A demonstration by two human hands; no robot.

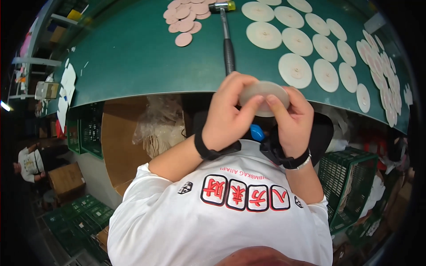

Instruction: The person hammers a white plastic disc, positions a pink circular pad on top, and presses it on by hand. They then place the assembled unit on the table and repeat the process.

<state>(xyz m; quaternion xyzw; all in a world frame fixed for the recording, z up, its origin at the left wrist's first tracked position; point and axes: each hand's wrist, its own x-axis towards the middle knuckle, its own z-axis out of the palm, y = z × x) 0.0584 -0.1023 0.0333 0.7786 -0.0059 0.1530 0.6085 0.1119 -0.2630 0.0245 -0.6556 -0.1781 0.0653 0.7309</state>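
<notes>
Both my hands grip one pale round disc [266,91] just in front of the table's near edge. My left hand [230,111] pinches its left side, thumb on the face turned to me. On its right side my right hand [293,115] does the same, the two thumbs close together. Fingers behind the disc are hidden. Beyond my left hand lies a mallet [228,48] with a black grip and a yellow-tipped head. Several white discs with small raised centres [295,71] are spread out on the table to the right of the mallet.
A loose heap of small pink discs [184,26] lies on the green table [133,57]. Overlapping white discs [379,71] crowd the far right. Below the edge stand an open cardboard box [122,133] and a green crate [350,177]. Another person [31,162] is at the far left.
</notes>
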